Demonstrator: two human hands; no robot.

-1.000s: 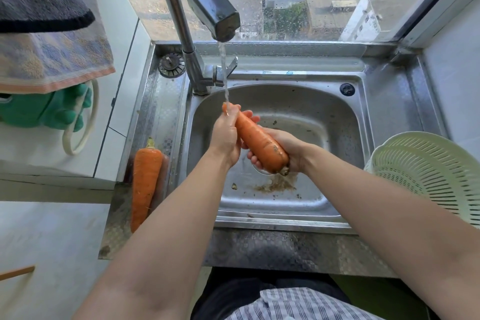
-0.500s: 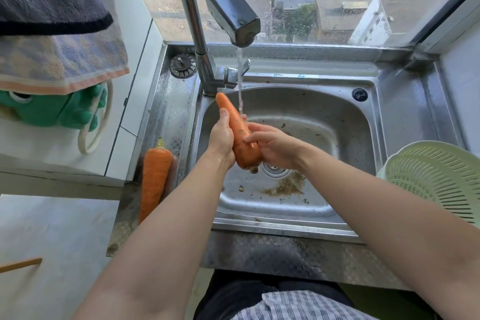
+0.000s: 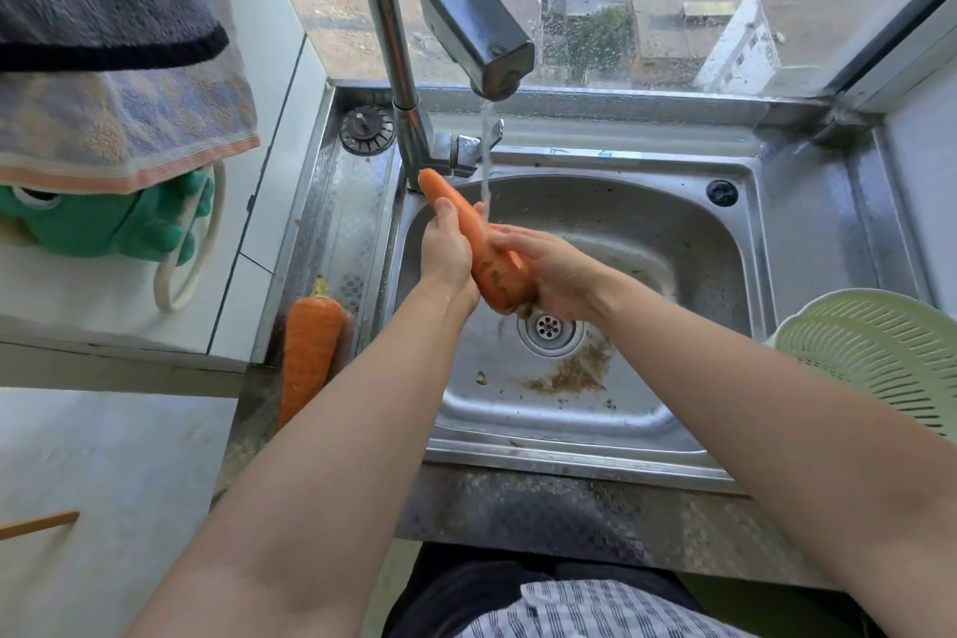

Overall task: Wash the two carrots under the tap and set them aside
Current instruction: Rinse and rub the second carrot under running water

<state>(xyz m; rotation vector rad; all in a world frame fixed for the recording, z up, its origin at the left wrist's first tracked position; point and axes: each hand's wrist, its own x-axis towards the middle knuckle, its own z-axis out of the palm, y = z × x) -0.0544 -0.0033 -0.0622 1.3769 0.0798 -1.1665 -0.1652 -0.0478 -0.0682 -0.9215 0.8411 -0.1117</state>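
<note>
Between both hands (image 3: 448, 254) (image 3: 559, 275), one carrot (image 3: 492, 272)

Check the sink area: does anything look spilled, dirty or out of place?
Brown gritty dirt lies on the stainless steel sink basin beside the round drain, probably rinsed off the orange carrot under the metal tap. Nothing else stands out.

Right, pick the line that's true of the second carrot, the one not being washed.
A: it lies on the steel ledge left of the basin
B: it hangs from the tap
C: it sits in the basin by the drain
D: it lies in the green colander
A: the second carrot lies on the steel ledge left of the basin, while the left hand and right hand hold the other carrot under the tap.
</note>
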